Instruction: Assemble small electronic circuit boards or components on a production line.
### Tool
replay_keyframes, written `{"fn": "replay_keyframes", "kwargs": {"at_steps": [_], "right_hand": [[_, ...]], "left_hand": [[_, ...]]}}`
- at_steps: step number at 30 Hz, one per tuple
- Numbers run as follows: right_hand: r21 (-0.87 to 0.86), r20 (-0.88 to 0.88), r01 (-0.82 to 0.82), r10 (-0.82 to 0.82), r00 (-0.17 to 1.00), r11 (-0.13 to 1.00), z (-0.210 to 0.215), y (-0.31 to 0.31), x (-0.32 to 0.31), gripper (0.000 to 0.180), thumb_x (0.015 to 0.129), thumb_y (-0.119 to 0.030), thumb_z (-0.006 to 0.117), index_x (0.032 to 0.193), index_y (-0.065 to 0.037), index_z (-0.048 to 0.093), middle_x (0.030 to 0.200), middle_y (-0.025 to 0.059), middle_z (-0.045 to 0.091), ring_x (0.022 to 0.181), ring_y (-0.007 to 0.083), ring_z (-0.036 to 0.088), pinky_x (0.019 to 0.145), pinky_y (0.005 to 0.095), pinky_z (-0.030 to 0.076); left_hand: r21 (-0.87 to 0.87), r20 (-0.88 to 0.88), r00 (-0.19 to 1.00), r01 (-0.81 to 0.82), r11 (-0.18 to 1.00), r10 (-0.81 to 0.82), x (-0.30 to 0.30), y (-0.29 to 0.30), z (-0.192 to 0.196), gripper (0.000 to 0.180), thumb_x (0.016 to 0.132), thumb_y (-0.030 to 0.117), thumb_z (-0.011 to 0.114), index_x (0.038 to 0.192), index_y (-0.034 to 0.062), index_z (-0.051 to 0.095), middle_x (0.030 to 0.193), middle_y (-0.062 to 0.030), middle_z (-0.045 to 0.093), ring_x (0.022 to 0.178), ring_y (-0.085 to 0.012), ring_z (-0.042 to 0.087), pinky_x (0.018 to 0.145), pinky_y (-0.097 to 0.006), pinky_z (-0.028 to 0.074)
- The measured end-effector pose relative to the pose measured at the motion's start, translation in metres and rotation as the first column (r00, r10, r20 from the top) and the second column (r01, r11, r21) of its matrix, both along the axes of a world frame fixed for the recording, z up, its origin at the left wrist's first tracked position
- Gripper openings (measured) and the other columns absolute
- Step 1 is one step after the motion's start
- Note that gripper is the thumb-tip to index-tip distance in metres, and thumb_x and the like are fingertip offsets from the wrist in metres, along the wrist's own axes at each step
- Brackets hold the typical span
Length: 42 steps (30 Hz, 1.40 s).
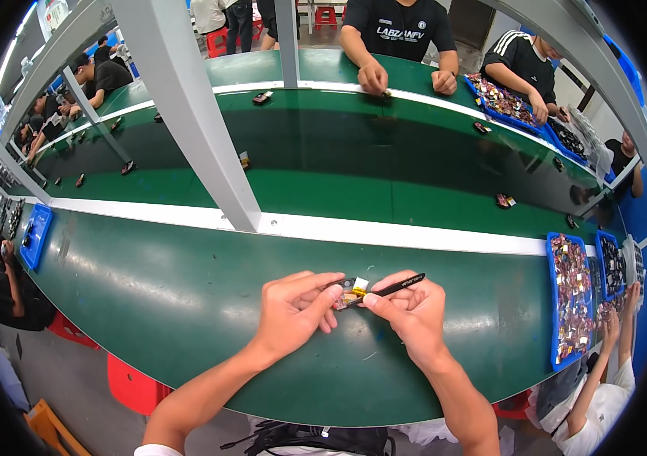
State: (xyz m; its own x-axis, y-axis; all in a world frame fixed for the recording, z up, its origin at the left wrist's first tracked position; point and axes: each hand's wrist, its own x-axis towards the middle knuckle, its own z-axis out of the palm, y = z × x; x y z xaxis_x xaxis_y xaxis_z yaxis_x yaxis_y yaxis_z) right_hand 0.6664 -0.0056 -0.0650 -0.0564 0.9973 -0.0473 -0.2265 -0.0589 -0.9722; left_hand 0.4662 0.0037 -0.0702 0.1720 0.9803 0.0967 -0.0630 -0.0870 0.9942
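Over the green table (187, 296), my left hand (293, 308) pinches a small electronic assembly (344, 299) between thumb and fingers. It has a dark casing, reddish parts, and a piece of yellow tape with a white tab (360, 286). Black tweezers (401, 284) are gripped in my right hand (413, 310), slanting up to the right. Their tips reach the assembly beside the yellow tape; whether they clasp anything there I cannot tell. Both hands are close together, nearly touching, and my fingers hide part of the assembly.
A white rail (323, 229) and slanted grey post (194, 114) separate my table from a green conveyor (323, 182) carrying scattered small assemblies. Blue trays (551, 304) of similar parts stand at right; another blue tray (37, 235) lies far left. Several people work around, one directly opposite.
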Motion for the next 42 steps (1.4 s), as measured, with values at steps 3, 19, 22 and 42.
{"fn": "replay_keyframes", "kwargs": {"at_steps": [3,19,22,42], "right_hand": [[0.020,0.010,-0.022,0.021,1.000,1.000,0.001,0.001,0.003,0.017,0.086,0.011,0.072,0.101,0.008,0.064,0.090,0.0156,0.072,0.082,0.0144,0.072,0.067,0.0207,0.057],[0.246,0.221,0.067,-0.124,0.967,0.967,0.000,-0.002,-0.005,0.013,0.082,0.006,0.078,0.092,0.004,0.069,0.073,-0.0008,0.065,0.051,-0.0030,0.042,0.045,0.0167,0.029],[0.310,0.257,0.077,-0.162,0.953,0.948,-0.003,-0.003,-0.006,0.014,0.081,0.005,0.079,0.091,0.003,0.070,0.071,-0.0011,0.065,0.049,-0.0027,0.042,0.044,0.0171,0.028],[0.531,0.460,0.050,-0.337,0.821,0.846,-0.004,-0.004,-0.009,0.014,0.076,0.001,0.083,0.086,-0.003,0.073,0.057,-0.0025,0.059,0.040,0.0012,0.037,0.041,0.0222,0.024]], "left_hand": [[0.016,-0.040,0.998,0.042,0.999,-0.041,-0.003,0.003,0.000,0.020,0.097,0.001,0.063,0.113,-0.0094,0.070,0.085,-0.0123,0.067,0.060,-0.0174,0.069,0.049,-0.026,0.057],[-0.068,-0.052,0.998,-0.046,0.997,0.043,0.000,0.001,0.001,0.020,0.097,0.003,0.065,0.111,-0.0098,0.070,0.083,-0.0137,0.069,0.058,-0.0160,0.068,0.049,-0.026,0.056],[-0.021,-0.100,0.991,-0.092,0.996,0.089,0.002,-0.002,0.001,0.019,0.096,0.002,0.066,0.111,-0.0094,0.070,0.083,-0.0130,0.069,0.059,-0.0161,0.069,0.050,-0.026,0.056],[-0.013,-0.106,0.983,-0.154,0.988,0.152,0.010,-0.005,-0.003,0.020,0.095,0.000,0.066,0.112,-0.0107,0.069,0.087,-0.0126,0.069,0.068,-0.0193,0.074,0.059,-0.026,0.062]]}}
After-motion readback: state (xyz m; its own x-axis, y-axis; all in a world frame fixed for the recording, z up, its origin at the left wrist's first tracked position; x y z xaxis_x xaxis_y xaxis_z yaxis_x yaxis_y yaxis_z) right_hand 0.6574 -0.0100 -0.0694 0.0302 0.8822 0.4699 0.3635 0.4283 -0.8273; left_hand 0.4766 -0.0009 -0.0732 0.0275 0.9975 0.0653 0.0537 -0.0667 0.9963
